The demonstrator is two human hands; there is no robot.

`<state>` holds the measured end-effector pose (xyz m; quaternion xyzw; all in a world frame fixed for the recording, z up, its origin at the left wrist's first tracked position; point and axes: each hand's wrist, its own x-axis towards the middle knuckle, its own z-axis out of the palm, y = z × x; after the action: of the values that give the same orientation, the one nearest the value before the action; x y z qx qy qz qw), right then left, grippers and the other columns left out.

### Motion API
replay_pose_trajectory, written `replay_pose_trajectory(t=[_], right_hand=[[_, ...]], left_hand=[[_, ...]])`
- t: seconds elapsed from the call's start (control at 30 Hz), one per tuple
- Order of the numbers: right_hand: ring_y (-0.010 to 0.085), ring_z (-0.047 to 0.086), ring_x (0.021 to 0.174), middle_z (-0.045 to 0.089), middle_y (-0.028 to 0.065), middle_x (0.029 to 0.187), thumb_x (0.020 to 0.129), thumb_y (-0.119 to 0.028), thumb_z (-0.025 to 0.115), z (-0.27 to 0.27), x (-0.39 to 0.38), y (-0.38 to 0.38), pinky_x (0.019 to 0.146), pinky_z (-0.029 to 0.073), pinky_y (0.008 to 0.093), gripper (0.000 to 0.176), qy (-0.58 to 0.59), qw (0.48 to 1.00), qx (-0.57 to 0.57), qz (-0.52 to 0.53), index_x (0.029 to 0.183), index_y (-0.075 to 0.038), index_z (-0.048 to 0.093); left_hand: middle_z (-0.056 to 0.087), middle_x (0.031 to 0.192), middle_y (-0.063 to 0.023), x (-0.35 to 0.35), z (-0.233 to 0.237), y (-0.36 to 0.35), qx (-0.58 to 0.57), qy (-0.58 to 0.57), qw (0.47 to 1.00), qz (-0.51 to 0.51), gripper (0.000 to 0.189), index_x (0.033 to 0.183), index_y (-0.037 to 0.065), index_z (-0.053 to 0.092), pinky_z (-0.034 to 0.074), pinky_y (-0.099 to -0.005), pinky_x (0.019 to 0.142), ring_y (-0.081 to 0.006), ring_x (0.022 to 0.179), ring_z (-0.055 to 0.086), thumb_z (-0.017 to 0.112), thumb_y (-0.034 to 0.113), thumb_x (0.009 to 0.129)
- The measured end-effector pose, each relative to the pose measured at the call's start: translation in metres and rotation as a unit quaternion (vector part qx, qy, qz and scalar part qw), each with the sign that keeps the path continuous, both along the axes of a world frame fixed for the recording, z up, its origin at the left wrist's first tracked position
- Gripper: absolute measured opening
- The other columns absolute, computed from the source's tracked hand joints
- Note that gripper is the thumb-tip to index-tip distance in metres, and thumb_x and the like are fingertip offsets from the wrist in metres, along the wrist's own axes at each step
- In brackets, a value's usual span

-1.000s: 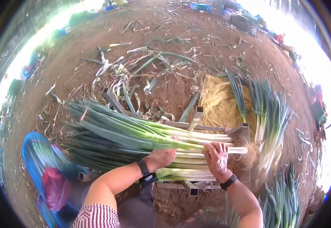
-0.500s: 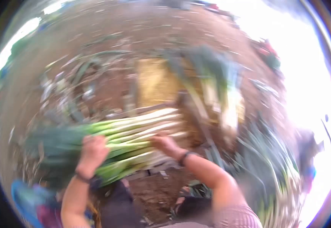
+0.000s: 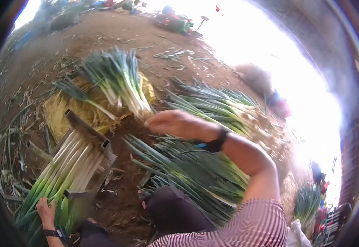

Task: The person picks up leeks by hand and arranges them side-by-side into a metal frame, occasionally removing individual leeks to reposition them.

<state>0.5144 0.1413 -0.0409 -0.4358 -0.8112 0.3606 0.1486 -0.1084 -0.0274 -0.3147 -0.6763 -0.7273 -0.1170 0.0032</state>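
Leeks [image 3: 70,164] lie side by side in a metal frame [image 3: 86,127] at the lower left, white ends toward the frame's far bar. My left hand [image 3: 46,212] is on their green part, fingers bent round the stalks. Reaching out over the middle, my right hand [image 3: 175,123] is slightly blurred, its fingers stretched to the left and nothing visible in them. Just beyond its fingertips are the root ends of a leek bunch [image 3: 119,80], which rests on a yellow sack [image 3: 60,111]. Beneath my right forearm lies a large leek pile [image 3: 200,173].
Another leek heap [image 3: 225,107] lies to the right of my right hand, roots facing right. Cut leaves litter the soil floor [image 3: 117,31]. My knee [image 3: 175,206] is between the frame and the large pile. More leeks [image 3: 307,201] stand at the far right.
The view has swung to the right, so the frame now appears lower left. My right hand has left the leeks in the frame and reached out to the right. My left hand stays on them.
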Motion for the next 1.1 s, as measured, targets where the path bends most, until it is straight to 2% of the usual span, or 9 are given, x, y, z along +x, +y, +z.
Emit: replay_pose_trajectory(t=[0.1, 0.27, 0.37, 0.43, 0.63, 0.77, 0.9, 0.93, 1.1], right_hand=[[0.0195, 0.062, 0.1, 0.067, 0.0101, 0.109, 0.092, -0.031, 0.059, 0.016, 0.165, -0.048, 0.091, 0.048, 0.0332, 0.039, -0.167, 0.962, 0.044, -0.21, 0.121, -0.005, 0.062], [0.0299, 0.067, 0.084, 0.069, 0.0186, 0.091, 0.083, -0.024, 0.059, -0.02, 0.391, -0.15, 0.078, 0.051, 0.0374, 0.026, -0.237, 0.831, 0.196, -0.464, 0.094, -0.003, 0.071], [0.0325, 0.068, 0.08, 0.069, 0.019, 0.088, 0.082, -0.023, 0.061, -0.054, 0.419, -0.182, 0.074, 0.053, 0.0402, 0.025, -0.256, 0.834, 0.123, -0.474, 0.093, -0.003, 0.071], [0.0328, 0.067, 0.09, 0.069, 0.0164, 0.099, 0.086, -0.02, 0.056, -0.064, 0.378, -0.185, 0.083, 0.051, 0.0425, 0.025, -0.471, 0.759, 0.075, -0.443, 0.095, -0.003, 0.072], [0.0305, 0.043, 0.129, 0.056, 0.0145, 0.128, 0.091, -0.016, 0.046, -0.156, 0.399, -0.149, 0.106, 0.034, 0.0484, 0.033, -0.519, 0.688, 0.179, -0.475, 0.119, -0.012, 0.063], [0.0281, 0.044, 0.126, 0.058, 0.0094, 0.126, 0.091, -0.015, 0.046, -0.233, 0.432, -0.107, 0.102, 0.037, 0.0489, 0.031, -0.535, 0.661, 0.212, -0.482, 0.118, -0.015, 0.062], [0.0266, 0.06, 0.099, 0.066, 0.0126, 0.103, 0.089, -0.02, 0.049, -0.202, 0.326, -0.124, 0.085, 0.043, 0.0464, 0.019, -0.553, 0.709, 0.125, -0.42, 0.098, -0.011, 0.064], [0.0253, 0.061, 0.095, 0.066, 0.0116, 0.096, 0.089, -0.021, 0.05, -0.218, 0.3, -0.145, 0.08, 0.044, 0.0434, 0.018, -0.606, 0.64, 0.308, -0.357, 0.099, -0.011, 0.061], [0.029, 0.06, 0.097, 0.066, 0.0132, 0.098, 0.086, -0.024, 0.059, -0.187, 0.214, -0.215, 0.078, 0.046, 0.0443, 0.026, -0.42, 0.862, 0.06, -0.278, 0.108, -0.009, 0.057]], left_hand=[[0.056, 0.097, -0.0176, -0.011, -0.007, 0.001, -0.036, -0.002, 0.999, 0.027, 0.027, 0.096, 0.002, 0.054, 0.041, -0.0463, 0.082, -0.0383, 0.096, 0.053, 0.067, 0.018, 0.08], [0.052, 0.118, -0.0206, -0.016, -0.024, -0.013, 0.063, 0.059, 0.995, 0.044, 0.033, 0.11, 0.0, 0.055, 0.04, -0.0451, 0.095, -0.0385, 0.113, 0.049, 0.066, 0.013, 0.082], [0.05, 0.123, -0.0212, -0.005, 0.007, -0.03, -0.01, -0.027, 0.998, 0.056, 0.034, 0.112, -0.001, 0.055, 0.04, -0.0441, 0.098, -0.0385, 0.118, 0.047, 0.065, 0.008, 0.081], [0.05, 0.122, -0.0208, 0.018, 0.037, -0.053, -0.054, -0.057, 0.997, 0.006, 0.032, 0.111, -0.001, 0.055, 0.04, -0.0438, 0.098, -0.0385, 0.117, 0.047, 0.065, 0.005, 0.081], [0.055, 0.102, -0.0188, 0.04, 0.057, -0.115, -0.015, -0.104, 0.994, -0.037, 0.027, 0.097, 0.0, 0.057, 0.044, -0.0445, 0.087, -0.0386, 0.099, 0.054, 0.067, 0.003, 0.072], [0.054, 0.101, -0.0193, 0.05, 0.065, -0.153, -0.016, -0.093, 0.995, -0.025, 0.026, 0.095, 0.001, 0.057, 0.044, -0.0449, 0.085, -0.0387, 0.098, 0.054, 0.067, 0.001, 0.071], [0.054, 0.097, -0.0191, 0.057, 0.063, -0.178, -0.034, -0.099, 0.994, -0.005, 0.025, 0.093, -0.001, 0.057, 0.044, -0.0443, 0.083, -0.0386, 0.095, 0.054, 0.067, -0.001, 0.07], [0.054, 0.097, -0.0189, 0.058, 0.061, -0.183, -0.038, -0.101, 0.994, -0.005, 0.025, 0.092, -0.001, 0.057, 0.045, -0.044, 0.082, -0.0381, 0.094, 0.054, 0.067, -0.001, 0.07], [0.056, 0.092, -0.0165, 0.062, 0.045, -0.19, -0.068, -0.16, 0.984, 0.041, 0.022, 0.089, 0.0, 0.06, 0.047, -0.0414, 0.078, -0.034, 0.088, 0.057, 0.068, -0.001, 0.069]])
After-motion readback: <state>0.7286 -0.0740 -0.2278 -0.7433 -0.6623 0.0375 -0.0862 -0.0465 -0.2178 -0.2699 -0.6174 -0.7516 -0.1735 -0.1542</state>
